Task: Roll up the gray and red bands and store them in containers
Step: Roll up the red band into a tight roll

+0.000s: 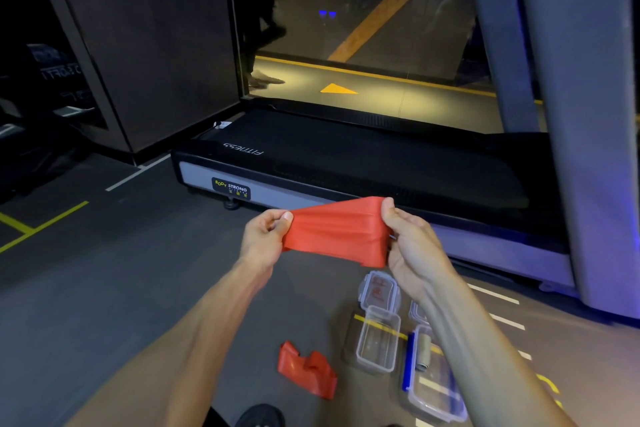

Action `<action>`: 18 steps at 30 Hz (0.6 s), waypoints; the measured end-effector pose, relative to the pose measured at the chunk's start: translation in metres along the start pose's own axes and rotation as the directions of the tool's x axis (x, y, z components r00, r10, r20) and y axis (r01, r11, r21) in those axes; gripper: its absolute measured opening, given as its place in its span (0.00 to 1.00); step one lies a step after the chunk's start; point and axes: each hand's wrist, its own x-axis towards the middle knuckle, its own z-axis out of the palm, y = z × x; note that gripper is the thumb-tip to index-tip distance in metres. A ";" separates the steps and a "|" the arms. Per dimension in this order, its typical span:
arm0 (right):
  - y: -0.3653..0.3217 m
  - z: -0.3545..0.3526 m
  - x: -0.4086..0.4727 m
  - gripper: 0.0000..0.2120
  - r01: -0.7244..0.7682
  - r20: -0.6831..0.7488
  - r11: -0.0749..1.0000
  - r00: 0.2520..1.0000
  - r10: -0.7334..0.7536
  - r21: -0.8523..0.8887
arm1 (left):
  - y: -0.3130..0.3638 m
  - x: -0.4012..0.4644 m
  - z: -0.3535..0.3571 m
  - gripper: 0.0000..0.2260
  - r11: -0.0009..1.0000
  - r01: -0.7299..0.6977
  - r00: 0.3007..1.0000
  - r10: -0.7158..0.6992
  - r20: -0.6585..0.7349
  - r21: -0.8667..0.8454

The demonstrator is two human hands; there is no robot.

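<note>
A wide, thin red elastic band [337,232] is being held up in the air in front of the person, stretched flat between both hands and creased into lengthwise folds. The left hand [265,236] is pinching its left end between thumb and curled fingers; the right hand [412,243] is gripping the right end, thumb on top and fingers curled underneath. The band is hanging above the grey rubber gym floor [121,288], in front of the near edge of a black treadmill [363,163] with a silver side rail and a "Body Strong" label.

On the floor below the hands, a second crumpled piece of red band [306,369] is lying loose. Just to its right, an open clear plastic container [378,340] is sitting with its clear lid [380,289] lying just beyond it. Further right, partly hidden by the right forearm, a second clear container with blue clips [429,388] is holding a rolled grey band [424,352].

Beyond the treadmill, a mirror wall [381,28] is reflecting yellow floor markings.
</note>
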 end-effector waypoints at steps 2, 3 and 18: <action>0.002 -0.001 0.002 0.24 -0.022 -0.023 1.000 0.999 0.022 0.019 | 0.001 -0.001 0.001 0.06 1.000 0.000 1.000 0.000 0.004 0.005; 0.002 -0.001 0.004 0.23 -0.030 -0.031 0.999 0.999 0.030 0.025 | 0.000 -0.001 0.001 0.06 1.000 0.001 1.000 -0.001 0.007 0.008; 0.007 0.002 0.006 0.23 -0.030 0.070 0.998 0.997 0.034 -0.049 | 0.003 -0.005 0.004 0.06 1.000 0.012 0.999 -0.012 0.031 -0.002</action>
